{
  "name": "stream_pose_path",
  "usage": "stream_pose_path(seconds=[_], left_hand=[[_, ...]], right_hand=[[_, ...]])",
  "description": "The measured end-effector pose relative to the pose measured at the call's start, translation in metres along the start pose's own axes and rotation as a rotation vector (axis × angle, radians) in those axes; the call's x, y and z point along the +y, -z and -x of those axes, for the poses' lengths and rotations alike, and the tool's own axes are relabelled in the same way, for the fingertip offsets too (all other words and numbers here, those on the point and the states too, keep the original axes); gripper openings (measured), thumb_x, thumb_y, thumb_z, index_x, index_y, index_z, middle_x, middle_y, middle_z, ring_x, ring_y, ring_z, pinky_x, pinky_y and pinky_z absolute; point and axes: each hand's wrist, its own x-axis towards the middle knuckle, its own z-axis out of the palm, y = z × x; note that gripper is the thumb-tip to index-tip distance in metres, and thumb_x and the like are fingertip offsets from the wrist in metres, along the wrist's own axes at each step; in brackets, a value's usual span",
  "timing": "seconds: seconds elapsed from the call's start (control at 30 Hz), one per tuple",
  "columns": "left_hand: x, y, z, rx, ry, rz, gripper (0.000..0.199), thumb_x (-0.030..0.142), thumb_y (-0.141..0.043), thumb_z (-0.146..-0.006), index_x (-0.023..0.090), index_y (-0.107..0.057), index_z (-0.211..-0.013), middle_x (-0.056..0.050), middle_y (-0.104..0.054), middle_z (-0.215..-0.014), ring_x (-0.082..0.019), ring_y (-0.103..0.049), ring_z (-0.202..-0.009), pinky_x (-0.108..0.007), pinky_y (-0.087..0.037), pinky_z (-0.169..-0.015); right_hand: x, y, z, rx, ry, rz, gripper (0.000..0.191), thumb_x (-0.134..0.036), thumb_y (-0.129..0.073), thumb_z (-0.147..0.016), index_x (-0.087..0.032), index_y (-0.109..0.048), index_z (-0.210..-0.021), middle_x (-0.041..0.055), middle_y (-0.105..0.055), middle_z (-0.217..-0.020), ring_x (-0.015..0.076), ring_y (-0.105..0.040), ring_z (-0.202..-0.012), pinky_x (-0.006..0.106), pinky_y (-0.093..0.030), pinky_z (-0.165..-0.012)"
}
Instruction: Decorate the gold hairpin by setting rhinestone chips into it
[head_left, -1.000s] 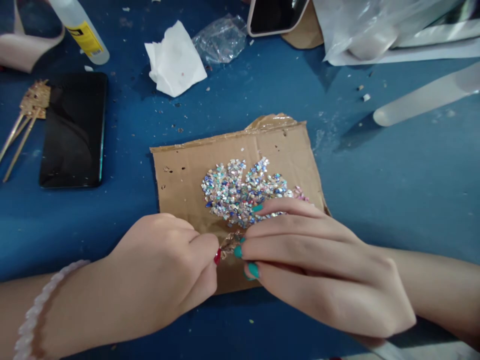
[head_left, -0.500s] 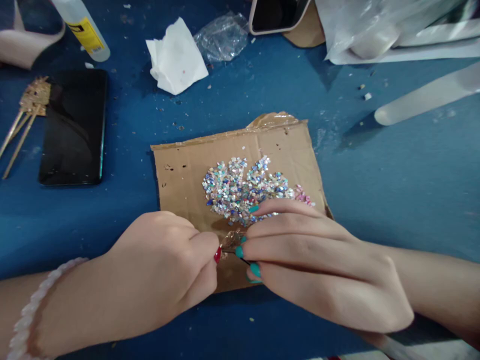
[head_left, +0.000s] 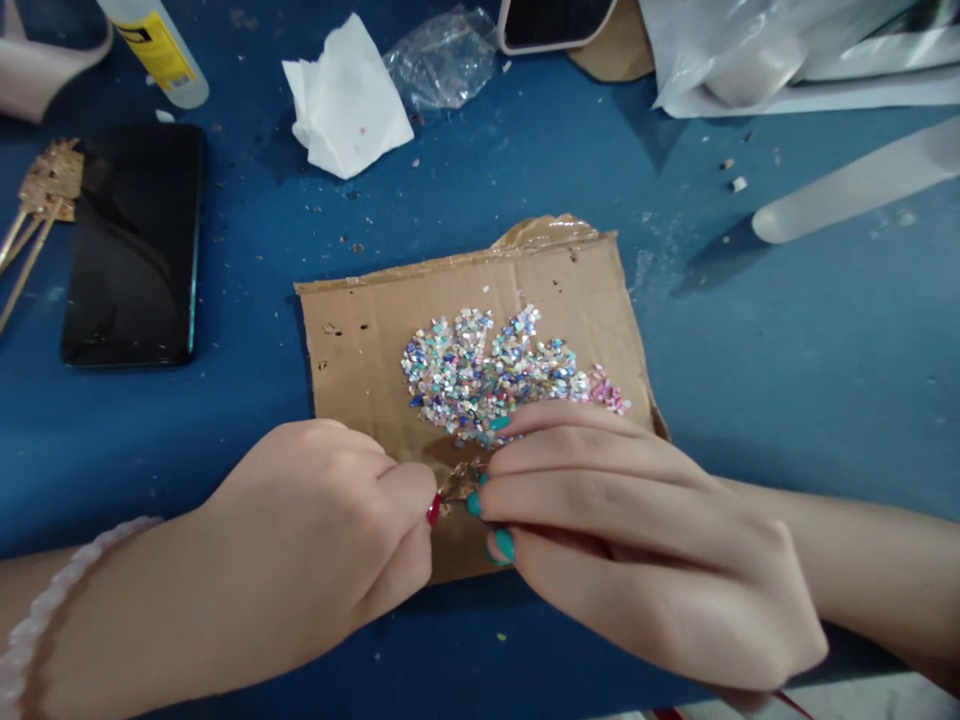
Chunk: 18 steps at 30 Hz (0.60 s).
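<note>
My left hand (head_left: pixel 345 520), with a red thumbnail, is closed and pinches a small gold openwork metal piece (head_left: pixel 459 485). Most of that piece is hidden by the fingers of both hands. From the right, my right hand (head_left: pixel 637 520), with green nails, closes on a thin dark stick-like tool (head_left: pixel 489 524) whose tip meets the gold piece. What kind of tool it is, I cannot make out. Just beyond the fingertips, a heap of small shiny multicoloured chips (head_left: pixel 480 375) is spread on a cardboard sheet (head_left: pixel 375 370). Some pink chips (head_left: pixel 609 392) lie at its right end.
On the blue table at left are a black phone (head_left: pixel 135 245), gold hairpin-like sticks (head_left: pixel 45 195) and a yellow-labelled bottle (head_left: pixel 165 55). Crumpled tissue (head_left: pixel 349 100) and clear plastic (head_left: pixel 442 60) lie at the back. A whitish rod (head_left: pixel 855 185) reaches in from the right.
The hands keep their pinch on the gold piece, and the right fingertips have shifted slightly left. The whole view has moved a little, so the table items sit slightly higher and further left.
</note>
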Motion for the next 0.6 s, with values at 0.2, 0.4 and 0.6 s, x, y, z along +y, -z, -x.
stream_pose_path(seconds=[0.2,0.4,0.6], left_hand=[[-0.0003,-0.0008,0.0002,0.007,0.006,0.007,0.026,0.01,-0.035,-0.081,0.021,-0.045,-0.059,0.001,-0.051,-0.049,-0.015,-0.045,-0.042,-0.028,-0.027,-0.045],[0.0008,0.0015,0.0,-0.002,0.018,0.024,0.027,0.009,-0.034,-0.08,0.021,-0.044,-0.057,0.001,-0.051,-0.049,-0.016,-0.046,-0.041,-0.028,-0.028,-0.044],[0.0007,0.0015,-0.0007,-0.008,0.024,0.049,0.027,0.008,-0.034,-0.079,0.021,-0.043,-0.058,0.001,-0.05,-0.049,-0.017,-0.046,-0.041,-0.029,-0.028,-0.044]], right_hand=[[-0.0038,-0.0045,0.0057,0.067,-0.042,0.001,0.025,0.0,-0.055,-0.081,-0.014,-0.059,-0.061,0.0087,-0.072,-0.077,0.0158,-0.068,-0.082,0.034,-0.06,-0.084],[-0.0038,-0.0061,0.0052,0.114,-0.077,-0.016,0.03,0.001,-0.047,-0.085,-0.015,-0.058,-0.062,0.0084,-0.071,-0.075,0.0144,-0.068,-0.081,0.031,-0.061,-0.079],[0.0012,0.0005,0.0026,0.025,-0.004,-0.034,0.028,-0.005,-0.047,-0.089,-0.014,-0.06,-0.066,0.0094,-0.072,-0.082,0.0162,-0.068,-0.085,0.034,-0.06,-0.085]])
